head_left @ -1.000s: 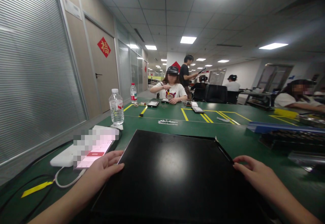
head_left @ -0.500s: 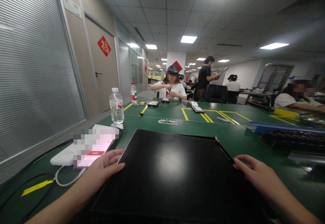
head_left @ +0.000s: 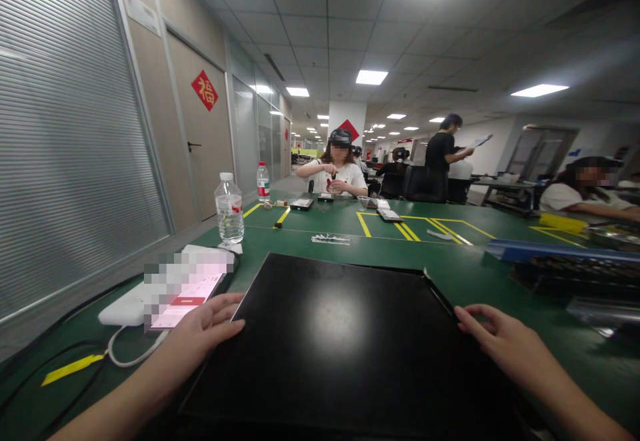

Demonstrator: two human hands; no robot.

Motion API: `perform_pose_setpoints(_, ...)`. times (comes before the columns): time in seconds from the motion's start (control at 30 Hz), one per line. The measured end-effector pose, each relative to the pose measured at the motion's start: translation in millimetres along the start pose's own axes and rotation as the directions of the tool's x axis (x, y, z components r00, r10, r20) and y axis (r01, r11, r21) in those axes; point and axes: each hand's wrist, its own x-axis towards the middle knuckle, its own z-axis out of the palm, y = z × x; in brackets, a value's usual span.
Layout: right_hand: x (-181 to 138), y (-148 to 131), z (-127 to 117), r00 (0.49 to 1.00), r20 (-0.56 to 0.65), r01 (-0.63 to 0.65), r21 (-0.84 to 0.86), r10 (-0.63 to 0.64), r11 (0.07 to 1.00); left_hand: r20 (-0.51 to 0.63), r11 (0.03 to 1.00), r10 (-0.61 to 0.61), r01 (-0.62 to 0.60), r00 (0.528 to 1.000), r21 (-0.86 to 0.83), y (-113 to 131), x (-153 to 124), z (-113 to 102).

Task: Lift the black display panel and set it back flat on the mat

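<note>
the standing person in black (head_left: 438, 151) has walked farther right with a pale sheet (head_left: 482, 140), now well beyond the fingers of the right hand (head_left: 495, 328); the hands themselves have barely shifted. from where i stand, the black panel (head_left: 350, 361) lies between the two sets of fingers, broad face up. the left hand (head_left: 210, 326) holds one side edge, thumb over the face; the right pinches the opposite edge narrowly. just beside the left fingers is a phone (head_left: 197, 291) with a pink screen, and farther out from them a water bottle (head_left: 230, 218) stands on the green tabletop (head_left: 280, 244).
</note>
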Motion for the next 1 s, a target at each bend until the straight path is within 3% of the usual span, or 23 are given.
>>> perform_pose_setpoints(0.4, 0, 0, -1, 1.0, 0.01, 0.007, 0.006, -0.007, 1.0, -0.09, 0.993, 0.055, -0.045, 0.994, 0.107, 4, -1, -2)
perform_pose_setpoints(0.5, 0, -1, -2, 1.0, 0.015, 0.01, 0.002, -0.01, 1.0, -0.136, 0.958, 0.145, -0.105, 0.98, 0.267, 0, 5, -10)
perform_pose_setpoints(0.67, 0, -1, -2, 1.0, 0.018, 0.007, -0.009, -0.006, 1.0, -0.108, 0.88, 0.276, -0.205, 0.955, 0.429, -12, 15, -21)
perform_pose_setpoints(1.0, 7, 8, 0, 1.0, 0.007, -0.005, 0.038, 0.005, 0.999, -0.069, 0.835, 0.258, -0.186, 0.964, 0.517, -10, 14, -16)
